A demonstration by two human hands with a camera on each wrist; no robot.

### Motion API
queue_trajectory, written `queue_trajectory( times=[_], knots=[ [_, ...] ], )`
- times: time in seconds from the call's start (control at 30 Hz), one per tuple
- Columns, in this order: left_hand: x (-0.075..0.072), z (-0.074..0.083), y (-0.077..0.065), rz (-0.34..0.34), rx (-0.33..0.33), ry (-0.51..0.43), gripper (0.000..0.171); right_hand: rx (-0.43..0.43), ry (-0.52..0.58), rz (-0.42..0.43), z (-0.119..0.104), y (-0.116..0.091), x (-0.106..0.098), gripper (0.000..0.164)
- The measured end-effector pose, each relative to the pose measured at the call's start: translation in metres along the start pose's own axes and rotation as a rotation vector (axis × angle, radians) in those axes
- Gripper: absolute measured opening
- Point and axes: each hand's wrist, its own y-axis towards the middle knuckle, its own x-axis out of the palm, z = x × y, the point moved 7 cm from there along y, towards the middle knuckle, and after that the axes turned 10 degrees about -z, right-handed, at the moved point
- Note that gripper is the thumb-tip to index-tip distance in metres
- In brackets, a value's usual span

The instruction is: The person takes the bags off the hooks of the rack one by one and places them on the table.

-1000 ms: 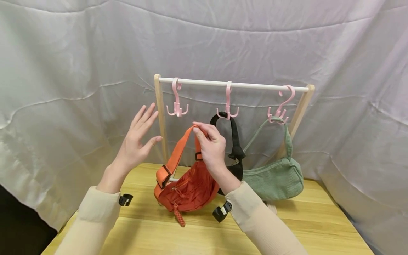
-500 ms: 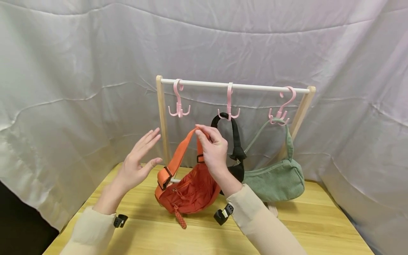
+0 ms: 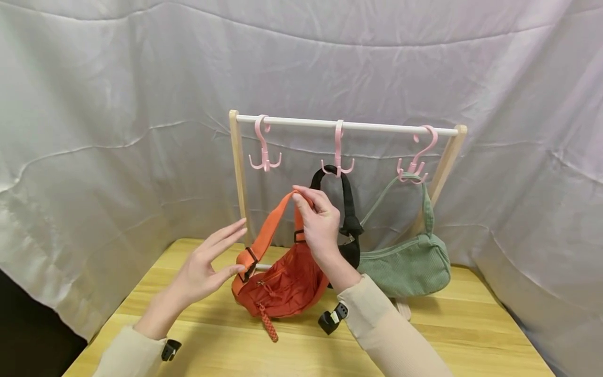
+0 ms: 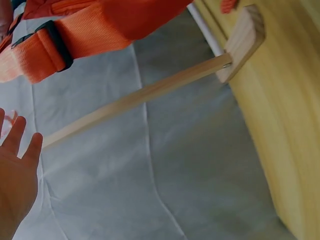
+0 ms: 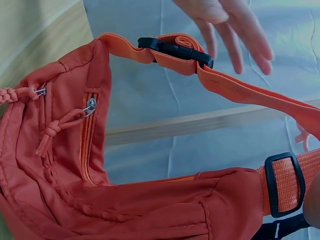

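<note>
A red crossbody bag [image 3: 287, 288] with an orange strap [image 3: 270, 225] hangs from my right hand [image 3: 322, 222], which pinches the top of the strap between thumb and fingers. Whether its bottom touches the table cannot be told. My left hand [image 3: 200, 272], fingers straight and spread, is beside the strap's black buckle [image 5: 175, 50]; the thumb tip overlaps the strap edge in the head view. The right wrist view shows a gap between these fingers and the buckle. Braided pulls [image 3: 268, 324] dangle from the bag's zips.
Behind the bag stands a rack with a white rail [image 3: 301, 122] and wooden posts [image 3: 238, 178]. Pink hooks hang from it: a bare left hook [image 3: 265, 152], a middle hook bearing a black bag [image 3: 349, 251], and a right hook with a green corduroy bag [image 3: 405, 267]. Grey cloth surrounds the wooden table [image 3: 226, 345].
My left hand has come down and slightly right, from beside the rack post to the strap buckle. The right hand and red bag have shifted slightly right and down.
</note>
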Motion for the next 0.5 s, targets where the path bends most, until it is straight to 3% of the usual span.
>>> queue_trajectory(
  times=[0.17,0.5],
  knots=[
    [0.012,-0.001,-0.009,-0.048,-0.009,-0.033,0.072,0.017,-0.001,0.011,0.003,-0.002,-0.003,0.022],
    [0.035,-0.005,-0.028,-0.139,-0.059,-0.001,0.093,0.052,-0.008,0.018,0.007,-0.004,-0.005,0.023]
  ],
)
